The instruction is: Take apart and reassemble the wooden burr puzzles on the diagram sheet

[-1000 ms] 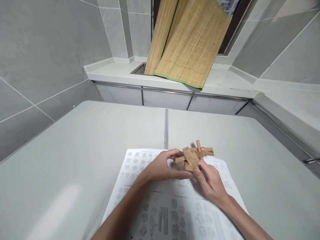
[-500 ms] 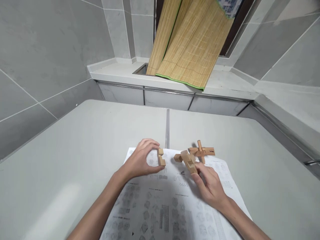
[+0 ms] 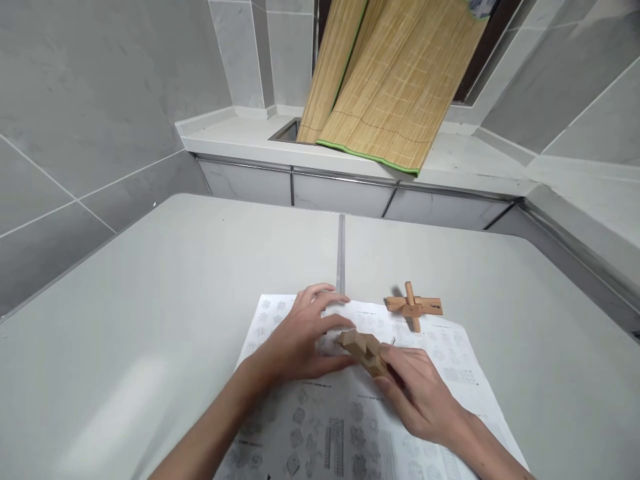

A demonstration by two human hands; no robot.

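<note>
My right hand (image 3: 417, 387) pinches light-brown notched wooden puzzle pieces (image 3: 367, 352) between thumb and fingers, above the printed sheet. My left hand (image 3: 307, 333) reaches round their left end. Its thumb and index finger lie on either side of the wood, while the other fingers stay spread. The pieces sit close together, and I cannot tell where one stops and another starts. Beyond my right hand, a wooden cross-shaped assembly (image 3: 413, 307) of interlocked sticks rests on the sheet's far edge, with a dark mark on its right arm.
A large white paper sheet (image 3: 273, 313) printed with small diagrams lies under both hands. The pale table (image 3: 240, 247) has a seam (image 3: 341, 250) running away from me. Behind it stand a white ledge (image 3: 230, 140), a hanging bamboo mat (image 3: 385, 100) and grey tiled walls (image 3: 125, 87).
My left hand has moved right with the notched piece, towards the wood in my right hand. The two hands' pieces now meet. My right hand has come slightly nearer to me.
</note>
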